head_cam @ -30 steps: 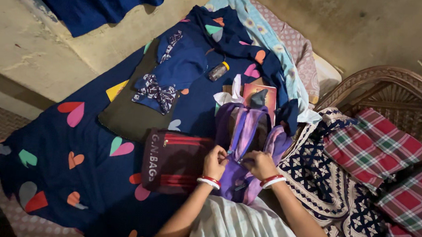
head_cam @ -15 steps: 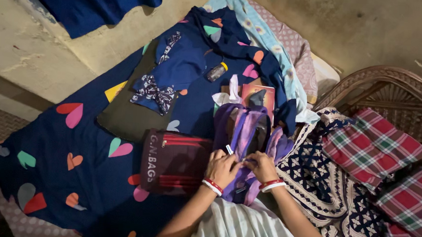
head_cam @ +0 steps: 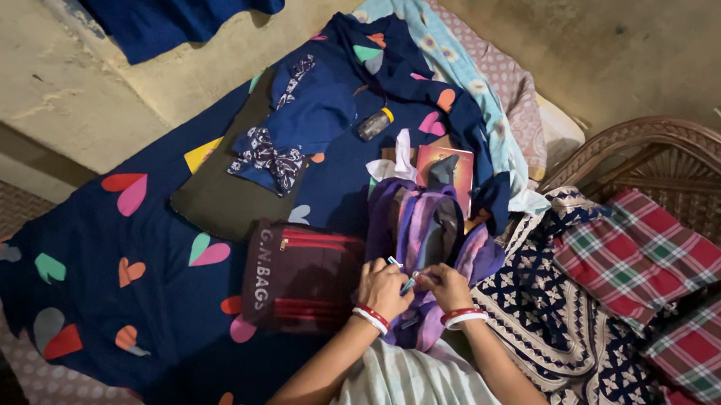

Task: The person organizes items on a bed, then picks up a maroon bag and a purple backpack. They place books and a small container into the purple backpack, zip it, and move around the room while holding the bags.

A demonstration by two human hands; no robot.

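Note:
A purple backpack (head_cam: 416, 223) lies on a dark blue bedsheet with coloured hearts (head_cam: 123, 271). My left hand (head_cam: 384, 287) and my right hand (head_cam: 449, 286) rest together on the backpack's near end, both pinching a small blue and white pen-like object (head_cam: 406, 276) at a pocket. Each wrist wears red and white bangles. A dark maroon bag with red zips (head_cam: 299, 275) lies just left of my left hand, touching the backpack.
Beyond the backpack lie an orange book (head_cam: 446, 170), a white cloth (head_cam: 392, 159), a small bottle (head_cam: 374, 124) and folded blue patterned clothes (head_cam: 294, 127). A wicker chair (head_cam: 672, 155) with red checked cushions (head_cam: 637, 253) stands to the right.
My hands have slid down from the backpack's middle to its near end, and a small pen-like object now shows between them. The view has shifted slightly.

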